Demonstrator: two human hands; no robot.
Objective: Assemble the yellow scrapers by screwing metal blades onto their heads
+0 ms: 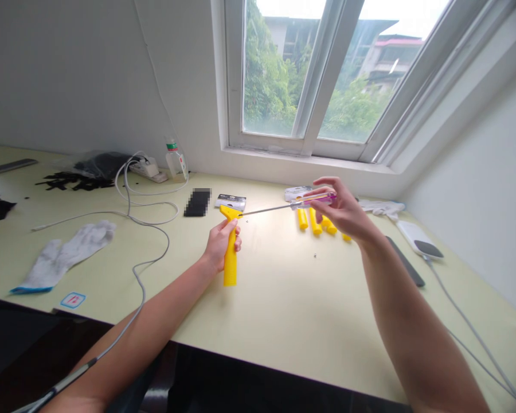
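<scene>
My left hand (218, 245) is wrapped round the ribbed grip of a yellow plastic scraper handle (230, 269), its wider head pointing up and away from me. In my right hand (341, 209) is a screwdriver (301, 203) with a clear and pink handle, held by the fingers and thumb. The long metal shaft runs leftward, and its tip meets the head of the yellow handle. Whether a screw sits under the tip is too small to tell. A tiny metal piece (315, 256) lies on the table below the screwdriver.
Several yellow handles (315, 222) lie behind my right hand. Beside them is a packet (298, 193); another packet (231, 201) and black pieces (198, 202) lie further left. A white glove (71, 252), a loose grey cable (168, 241), a bottle (176, 162) and a phone (405, 261) are also around.
</scene>
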